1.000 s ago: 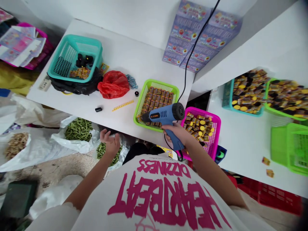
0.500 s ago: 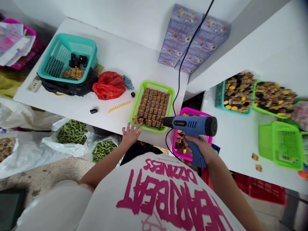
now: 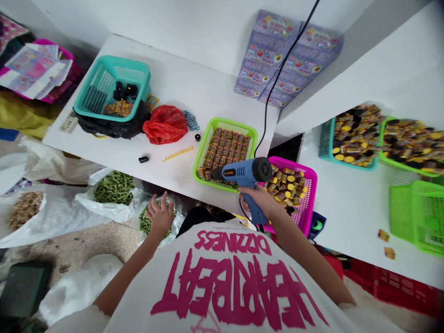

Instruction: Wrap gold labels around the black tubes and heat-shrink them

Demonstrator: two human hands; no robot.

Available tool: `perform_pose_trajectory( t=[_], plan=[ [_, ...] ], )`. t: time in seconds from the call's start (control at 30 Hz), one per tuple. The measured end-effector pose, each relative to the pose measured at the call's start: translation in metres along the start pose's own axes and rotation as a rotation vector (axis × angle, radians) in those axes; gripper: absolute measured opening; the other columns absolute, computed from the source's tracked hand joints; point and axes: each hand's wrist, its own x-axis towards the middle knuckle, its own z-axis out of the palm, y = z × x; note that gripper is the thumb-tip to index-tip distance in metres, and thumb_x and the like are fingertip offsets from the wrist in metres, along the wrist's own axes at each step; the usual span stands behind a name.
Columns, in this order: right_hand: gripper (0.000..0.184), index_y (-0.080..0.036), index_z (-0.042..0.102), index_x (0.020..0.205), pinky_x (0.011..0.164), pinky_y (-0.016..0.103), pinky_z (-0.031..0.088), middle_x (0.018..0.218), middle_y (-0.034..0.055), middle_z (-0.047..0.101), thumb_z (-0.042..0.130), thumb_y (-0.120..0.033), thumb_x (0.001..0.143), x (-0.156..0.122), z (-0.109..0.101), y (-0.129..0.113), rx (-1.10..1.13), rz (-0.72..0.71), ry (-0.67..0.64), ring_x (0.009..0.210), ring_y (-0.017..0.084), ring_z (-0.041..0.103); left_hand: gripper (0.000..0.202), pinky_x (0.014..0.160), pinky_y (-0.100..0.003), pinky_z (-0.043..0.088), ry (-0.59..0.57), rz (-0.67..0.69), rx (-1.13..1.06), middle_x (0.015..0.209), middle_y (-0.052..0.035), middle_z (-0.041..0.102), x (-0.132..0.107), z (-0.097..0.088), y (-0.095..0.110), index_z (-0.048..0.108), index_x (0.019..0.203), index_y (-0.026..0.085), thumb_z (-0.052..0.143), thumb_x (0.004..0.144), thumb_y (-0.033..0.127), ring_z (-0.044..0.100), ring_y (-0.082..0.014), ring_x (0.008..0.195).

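White table [image 3: 180, 78]; right hand [image 3: 258, 199] holds heat gun [image 3: 244, 173].

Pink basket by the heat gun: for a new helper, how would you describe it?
On the white table, find the green basket. Right of it, by the right hand holding a blue heat gun, sits a pink basket. Unlike the far-left pink one, it holds yellow-capped packs.
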Motion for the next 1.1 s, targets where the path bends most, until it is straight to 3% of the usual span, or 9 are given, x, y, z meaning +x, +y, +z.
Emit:
perform_pose_trajectory(
  t=[0.13, 0.33, 0.43, 0.5, 0.63, 0.77, 0.87, 1.0, 1.1],
  plan=[
    [0.025, -0.019, 0.055, 0.071, 0.036, 0.024, 0.039, 0.055, -0.0015, 0.057, 0.075, -0.035, 0.071, -0.009, -0.011, -0.003, 0.005, 0.013, 0.03, 0.038, 0.011, 0.049, 0.058, 0.103, -0.066, 0.031, 0.025, 0.047, -0.002, 0.151, -0.0263, 0.029, 0.008, -0.002, 0.016, 0.047, 0.146, 0.016, 0.035, 0.1, 0.047, 0.031, -0.0447, 0.137],
    [0.027, -0.02, 0.054, 0.073, 0.038, 0.025, 0.04, 0.056, -0.0034, 0.054, 0.073, -0.039, 0.074, -0.042, -0.034, -0.001, 0.081, -0.02, 0.111, 0.04, 0.01, 0.048, 0.044, 0.11, -0.058, 0.023, -0.068, 0.423, -0.039, 0.156, -0.0088, 0.039, 0.048, 0.019, 0.098, 0.048, 0.143, 0.045, 0.037, 0.1, 0.048, 0.031, -0.035, 0.142],
    [0.027, -0.019, 0.055, 0.075, 0.039, 0.025, 0.04, 0.059, -0.0023, 0.056, 0.075, -0.038, 0.073, -0.05, -0.04, 0.006, 0.096, -0.03, 0.135, 0.041, 0.01, 0.049, 0.045, 0.11, -0.058, 0.021, -0.103, 0.529, -0.052, 0.157, -0.0053, 0.04, 0.064, 0.029, 0.117, 0.04, 0.146, 0.048, 0.034, 0.101, 0.047, 0.03, -0.0336, 0.144],
    [0.027, -0.019, 0.056, 0.077, 0.039, 0.025, 0.039, 0.061, -0.0026, 0.057, 0.075, -0.037, 0.073, -0.052, -0.04, 0.011, 0.1, -0.023, 0.136, 0.041, 0.01, 0.05, 0.046, 0.109, -0.061, 0.02, -0.103, 0.531, -0.051, 0.158, -0.0064, 0.038, 0.069, 0.03, 0.11, 0.038, 0.148, 0.046, 0.032, 0.102, 0.046, 0.029, -0.0356, 0.144],
    [0.027, -0.02, 0.055, 0.079, 0.038, 0.024, 0.038, 0.06, -0.0037, 0.057, 0.075, -0.037, 0.073, -0.05, -0.031, 0.014, 0.125, -0.002, 0.091, 0.04, 0.01, 0.049, 0.047, 0.107, -0.062, 0.021, -0.068, 0.468, -0.038, 0.159, -0.0098, 0.035, 0.065, 0.023, 0.068, 0.044, 0.146, 0.041, 0.036, 0.1, 0.048, 0.033, -0.0389, 0.141],
    [0.028, -0.02, 0.054, 0.079, 0.037, 0.023, 0.037, 0.059, -0.0038, 0.057, 0.075, -0.037, 0.07, -0.04, -0.015, 0.009, 0.121, 0.012, 0.041, 0.04, 0.01, 0.049, 0.048, 0.105, -0.059, 0.025, 0.026, 0.348, -0.031, 0.151, -0.0181, 0.042, 0.05, 0.014, 0.029, 0.058, 0.137, 0.026, 0.04, 0.098, 0.049, 0.036, -0.0399, 0.137],
    [0.03, -0.021, 0.052, 0.073, 0.038, 0.023, 0.037, 0.054, -0.0036, 0.055, 0.077, -0.037, 0.068, -0.027, -0.006, 0.006, 0.103, -0.003, 0.014, 0.039, 0.009, 0.047, 0.05, 0.104, -0.06, 0.027, 0.122, 0.246, -0.043, 0.144, -0.0237, 0.041, 0.042, 0.007, 0.012, 0.056, 0.13, 0.014, 0.039, 0.098, 0.048, 0.033, -0.0398, 0.136],
    [0.029, -0.021, 0.051, 0.069, 0.037, 0.024, 0.038, 0.053, -0.0024, 0.055, 0.076, -0.035, 0.069, -0.018, -0.008, 0.004, 0.072, -0.025, 0.022, 0.039, 0.011, 0.047, 0.048, 0.104, -0.06, 0.027, 0.17, 0.228, -0.067, 0.138, -0.0286, 0.04, 0.043, -0.001, 0.012, 0.054, 0.125, 0.008, 0.038, 0.098, 0.044, 0.031, -0.0393, 0.136],
    [0.025, -0.02, 0.054, 0.072, 0.037, 0.025, 0.038, 0.055, -0.0027, 0.056, 0.075, -0.034, 0.071, -0.027, -0.023, 0.005, 0.064, -0.059, 0.084, 0.04, 0.011, 0.049, 0.044, 0.105, -0.059, 0.027, 0.095, 0.34, -0.079, 0.133, -0.0251, 0.048, 0.048, 0.003, 0.041, 0.062, 0.122, 0.011, 0.042, 0.097, 0.042, 0.036, -0.0386, 0.135]
  ],
)
